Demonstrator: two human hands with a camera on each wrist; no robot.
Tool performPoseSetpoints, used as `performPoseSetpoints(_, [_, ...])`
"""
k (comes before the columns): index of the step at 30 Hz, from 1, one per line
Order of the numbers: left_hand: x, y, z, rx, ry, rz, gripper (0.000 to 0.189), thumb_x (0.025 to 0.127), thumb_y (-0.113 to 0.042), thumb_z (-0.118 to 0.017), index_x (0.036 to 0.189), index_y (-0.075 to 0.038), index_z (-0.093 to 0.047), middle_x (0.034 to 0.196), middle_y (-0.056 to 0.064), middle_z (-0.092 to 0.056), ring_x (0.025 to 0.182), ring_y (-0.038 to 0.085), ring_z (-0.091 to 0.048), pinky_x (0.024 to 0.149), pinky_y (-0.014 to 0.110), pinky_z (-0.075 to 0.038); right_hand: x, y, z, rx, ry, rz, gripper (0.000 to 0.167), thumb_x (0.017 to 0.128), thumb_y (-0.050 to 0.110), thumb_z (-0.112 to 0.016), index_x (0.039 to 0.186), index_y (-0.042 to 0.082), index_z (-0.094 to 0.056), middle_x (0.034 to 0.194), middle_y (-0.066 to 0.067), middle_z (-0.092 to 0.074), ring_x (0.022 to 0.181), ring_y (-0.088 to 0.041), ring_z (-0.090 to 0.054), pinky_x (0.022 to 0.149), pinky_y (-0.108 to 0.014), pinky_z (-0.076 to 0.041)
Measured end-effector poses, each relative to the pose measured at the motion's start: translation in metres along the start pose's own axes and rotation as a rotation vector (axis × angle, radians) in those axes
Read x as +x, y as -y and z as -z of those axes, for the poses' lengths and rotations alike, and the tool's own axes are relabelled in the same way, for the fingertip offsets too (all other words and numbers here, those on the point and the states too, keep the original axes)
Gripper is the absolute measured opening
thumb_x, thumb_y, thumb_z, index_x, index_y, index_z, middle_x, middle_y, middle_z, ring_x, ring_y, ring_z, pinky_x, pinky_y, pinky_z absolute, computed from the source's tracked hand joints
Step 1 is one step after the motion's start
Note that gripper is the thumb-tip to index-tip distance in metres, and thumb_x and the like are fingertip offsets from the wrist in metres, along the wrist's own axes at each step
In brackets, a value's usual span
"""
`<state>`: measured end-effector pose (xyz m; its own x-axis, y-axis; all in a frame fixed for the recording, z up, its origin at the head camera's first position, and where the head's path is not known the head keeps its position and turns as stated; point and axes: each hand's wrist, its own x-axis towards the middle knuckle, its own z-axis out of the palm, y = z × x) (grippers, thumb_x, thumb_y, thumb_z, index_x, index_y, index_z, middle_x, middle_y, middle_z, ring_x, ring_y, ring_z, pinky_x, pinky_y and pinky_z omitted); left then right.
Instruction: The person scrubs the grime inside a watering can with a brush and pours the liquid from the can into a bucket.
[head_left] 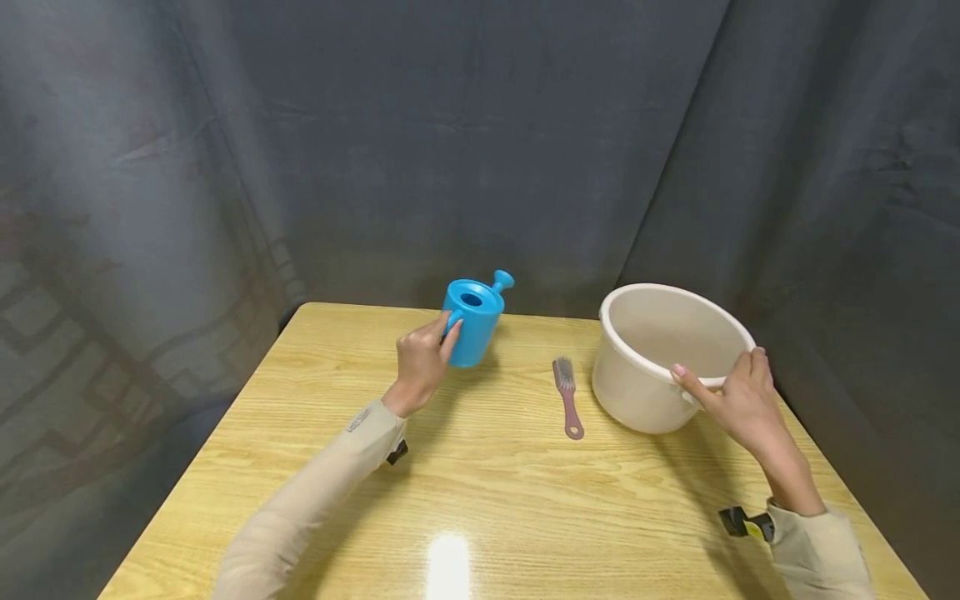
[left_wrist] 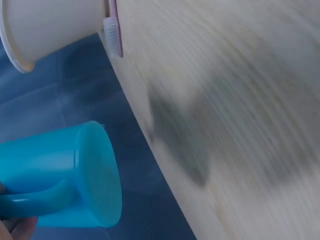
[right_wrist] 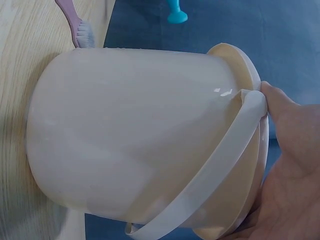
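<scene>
My left hand [head_left: 422, 360] grips the handle of a small blue watering can [head_left: 480, 333], its rose tipped up to the right. In the left wrist view the watering can [left_wrist: 45, 160] hangs above the table, its shadow lying apart from it. On the right stands a large cream bucket [head_left: 633, 387] with its mouth up. My right hand [head_left: 746, 408] holds the near right part of its rim, thumb along the edge. The right wrist view shows the bucket's bail handle [right_wrist: 200, 185] hanging down its side; some fingers are hidden behind the rim.
A brush [head_left: 568, 404] with a mauve handle and pale bristles lies on the wooden table [head_left: 525, 492], just left of the bucket. Dark grey curtains [head_left: 465, 150] hang close behind the table and along both sides.
</scene>
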<state>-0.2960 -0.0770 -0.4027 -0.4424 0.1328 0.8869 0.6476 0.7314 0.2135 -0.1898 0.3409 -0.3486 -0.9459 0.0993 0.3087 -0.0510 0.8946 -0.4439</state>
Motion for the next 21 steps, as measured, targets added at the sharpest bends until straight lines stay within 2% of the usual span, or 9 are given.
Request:
performPoseSetpoints(13, [-0.021, 0.031, 0.023, 0.036, -0.048, 0.051, 0.013, 0.089, -0.008, -0.075, 0.085, 0.000, -0.066, 0.065, 0.014, -0.066, 0.050, 0.027, -0.064, 0.039, 0.037, -0.046, 0.000, 0.000, -0.002, 0.004, -0.014, 0.010, 0.104, 0.094, 0.051, -0.061, 0.135, -0.032, -0.012, 0.134, -0.046, -0.018, 0.117, -0.061, -0.025, 0.091, -0.072, -0.028])
performPoseSetpoints(21, [-0.033, 0.047, 0.041, 0.083, -0.069, 0.116, 0.013, 0.089, -0.009, -0.075, 0.089, 0.002, -0.068, 0.066, 0.017, -0.067, 0.052, 0.032, -0.065, 0.040, 0.043, -0.048, 0.002, 0.000, -0.003, 0.003, -0.024, 0.013, 0.104, 0.094, 0.051, -0.061, 0.134, -0.032, -0.014, 0.133, -0.046, -0.019, 0.117, -0.060, -0.025, 0.092, -0.071, -0.027])
